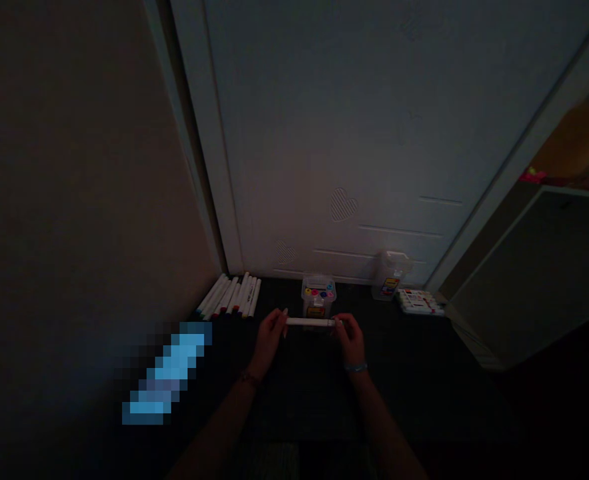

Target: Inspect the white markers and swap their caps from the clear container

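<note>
Between my two hands a white marker pen (307, 322) lies level, gripped at both ends. My left hand (270, 333) pinches its left end, and my right hand (349, 337) closes on the right end, where a darker ring shows. Just behind the marker stands a clear plastic box (318, 301), holding several markers upright with coloured tips showing. To the left, several white markers (237, 295) with coloured ends lie in a loose row on the dark table (304, 387). The room is dim, so finger details are hard to make out.
A second clear box (392, 275) stands at the back right, beside a stacked pack of markers (419, 301). A pixelated bright blue shape (169, 373) is at the left. Behind the table rises a pale panel with heart patterns (343, 205).
</note>
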The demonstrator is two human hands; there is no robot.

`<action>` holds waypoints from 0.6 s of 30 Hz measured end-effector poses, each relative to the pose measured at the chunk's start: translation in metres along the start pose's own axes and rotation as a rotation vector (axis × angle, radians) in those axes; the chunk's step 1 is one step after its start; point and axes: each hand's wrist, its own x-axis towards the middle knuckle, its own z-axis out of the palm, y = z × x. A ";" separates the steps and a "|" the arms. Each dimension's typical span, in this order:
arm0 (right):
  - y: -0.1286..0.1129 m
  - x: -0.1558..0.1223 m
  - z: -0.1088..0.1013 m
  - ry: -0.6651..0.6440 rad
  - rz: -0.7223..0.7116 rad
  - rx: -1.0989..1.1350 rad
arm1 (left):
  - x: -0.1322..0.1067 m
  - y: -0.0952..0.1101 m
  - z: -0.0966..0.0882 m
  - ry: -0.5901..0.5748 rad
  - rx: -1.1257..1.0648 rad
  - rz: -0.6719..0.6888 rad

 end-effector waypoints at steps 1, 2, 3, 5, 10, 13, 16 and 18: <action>0.000 0.000 0.000 0.000 -0.002 -0.004 | 0.000 -0.001 0.000 0.015 -0.016 -0.002; 0.000 0.000 0.001 0.001 -0.002 -0.009 | -0.001 -0.001 0.000 0.027 -0.027 -0.006; 0.001 0.000 0.001 0.003 0.000 -0.014 | -0.001 -0.001 0.001 0.034 -0.033 -0.010; 0.002 0.000 0.001 0.006 0.005 -0.021 | -0.002 0.002 0.001 0.034 -0.027 -0.009; 0.005 0.003 0.000 0.043 0.028 -0.001 | -0.004 0.014 0.001 -0.013 0.017 0.033; 0.005 0.003 -0.001 0.059 0.044 0.015 | -0.005 0.015 0.001 -0.056 0.027 0.047; 0.005 0.004 -0.001 0.061 0.035 0.009 | -0.004 0.014 0.002 -0.046 0.035 0.057; 0.004 0.004 -0.001 0.053 0.040 0.008 | -0.004 0.013 0.002 -0.034 0.044 0.066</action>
